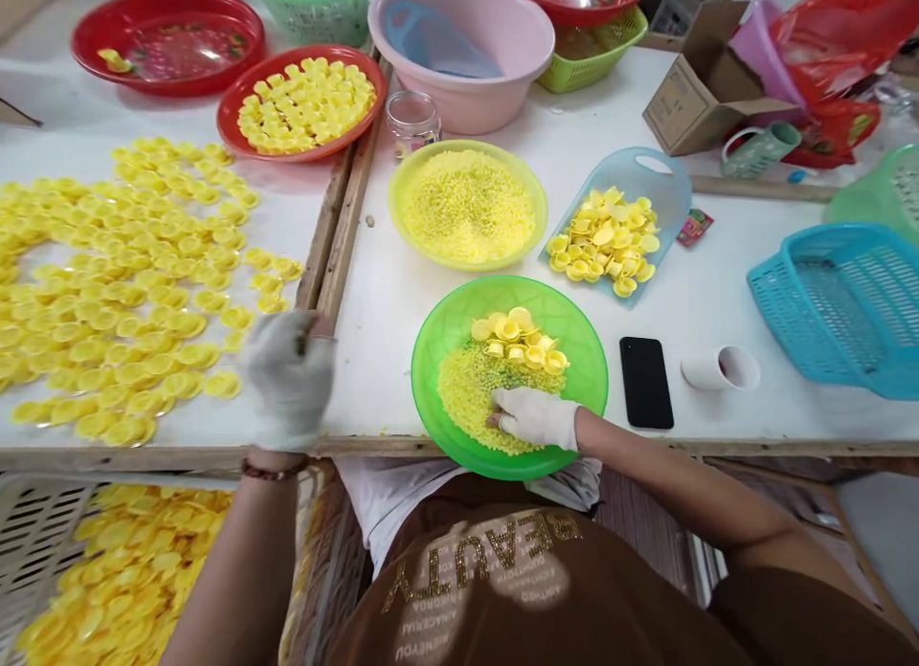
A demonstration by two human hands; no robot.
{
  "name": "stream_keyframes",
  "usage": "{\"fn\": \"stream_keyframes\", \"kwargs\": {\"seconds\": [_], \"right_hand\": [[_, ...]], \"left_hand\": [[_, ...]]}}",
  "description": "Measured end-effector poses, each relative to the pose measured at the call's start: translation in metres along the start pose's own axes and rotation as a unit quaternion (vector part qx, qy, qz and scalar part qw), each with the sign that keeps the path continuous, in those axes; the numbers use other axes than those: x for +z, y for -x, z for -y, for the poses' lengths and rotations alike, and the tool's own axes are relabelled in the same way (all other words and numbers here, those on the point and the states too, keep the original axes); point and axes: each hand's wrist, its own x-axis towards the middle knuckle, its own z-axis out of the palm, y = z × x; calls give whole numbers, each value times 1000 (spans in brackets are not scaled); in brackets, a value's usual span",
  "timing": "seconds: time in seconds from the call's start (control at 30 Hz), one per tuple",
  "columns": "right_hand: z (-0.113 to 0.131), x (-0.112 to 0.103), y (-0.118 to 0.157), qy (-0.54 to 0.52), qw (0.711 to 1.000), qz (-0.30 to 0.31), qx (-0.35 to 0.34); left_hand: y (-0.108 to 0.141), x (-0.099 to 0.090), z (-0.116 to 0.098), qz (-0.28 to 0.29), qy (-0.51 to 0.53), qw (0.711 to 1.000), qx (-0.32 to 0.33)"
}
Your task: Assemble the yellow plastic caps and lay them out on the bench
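My right hand (535, 417), in a white glove with bare fingertips, reaches into a green bowl (423, 369) at the table's front edge. Its fingers are bent together among small yellow beads (459, 398); anything between them is hidden. Several yellow cup-shaped plastic pieces (521, 336) lie on the beads at the bowl's far side. My left hand (291, 379), gloved too and smeared by motion, hangs curled beside the table's wooden divider. What it holds, if anything, does not show. Left of it, many round yellow pieces (144, 302) are spread across the white table.
Behind the green bowl stand a yellow bowl of beads (470, 207) and a blue scoop (664, 183) of yellow cups. A phone (646, 383), a white cup (707, 370) and a blue basket (782, 326) lie to the right. A crate (33, 532) of yellow pieces sits below left.
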Motion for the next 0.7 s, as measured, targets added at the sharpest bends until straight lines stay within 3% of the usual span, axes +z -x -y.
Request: {"fn": "stream_keyframes", "kwargs": {"seconds": [0.07, 0.13, 0.2, 0.3, 0.4, 0.47, 0.53, 0.6, 0.63, 0.67, 0.7], "right_hand": [[-3, -7, 2, -88, 996, 0, -13], [-5, -14, 6, -293, 956, 6, -16], [-6, -22, 10, -495, 869, 7, -19], [-12, -30, 13, -637, 768, -21, -55], [-21, -36, 11, -759, 645, -43, -74], [-25, -38, 9, -798, 594, -64, -74], [-24, -40, 9, -808, 573, -109, -82], [-19, -44, 10, -802, 563, -170, -103], [-14, -47, 10, -795, 561, -200, -117], [-9, -50, 11, -785, 561, -229, -132], [-3, -54, 11, -773, 562, -257, -147]], "left_hand": [[2, 22, -30, 35, -36, 996, 70], [0, 53, -63, 143, -84, 977, 131], [-5, 87, -89, 245, -145, 946, 153], [-13, 126, -106, 322, -208, 907, 175], [-20, 139, -105, 350, -196, 895, 196], [-21, 136, -100, 349, -190, 898, 188], [-20, 126, -95, 332, -144, 921, 144], [-15, 114, -91, 320, -2, 946, 47], [-10, 109, -90, 330, 106, 938, -21], [-5, 104, -90, 352, 224, 904, -92], [1, 102, -91, 379, 337, 846, -161]]}}
